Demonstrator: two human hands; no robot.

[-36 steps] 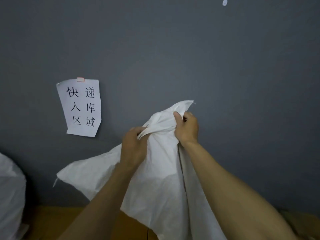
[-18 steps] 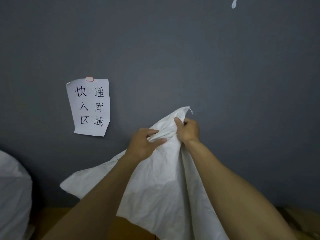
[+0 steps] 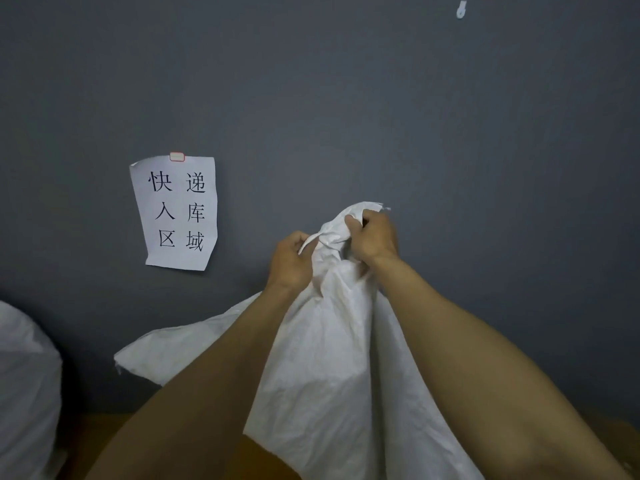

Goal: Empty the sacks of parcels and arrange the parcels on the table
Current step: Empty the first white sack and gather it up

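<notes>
1. You hold a white sack (image 3: 329, 358) up in front of a dark grey wall (image 3: 346, 98).
2. Your left hand (image 3: 291, 261) has its fingers curled round the bunched cloth near the top of the sack. A thin white strip (image 3: 308, 242) pokes out beside those fingers.
3. Your right hand (image 3: 374, 237) grips the very top of the sack, with fingers and thumb curled tight on the cloth. It is close to your left hand and a bit higher.
4. The top of the sack is scrunched shut between your hands, so what is inside is hidden.
5. The rest of the sack hangs down in loose folds between your arms. One corner sticks out to the left, behind your left arm.
6. The bottom of the sack runs out of view, so you cannot tell what it rests on.
7. A second white sack (image 3: 24, 375) sits at the far left edge. It bulges out round, and what is in it is hidden too.
8. A brown surface (image 3: 100, 431) shows low down, below the sacks.
9. A paper sign (image 3: 176, 213) with black writing is stuck on the wall, left of your hands.
10. A small white hook (image 3: 461, 9) is high up on the wall.
</notes>
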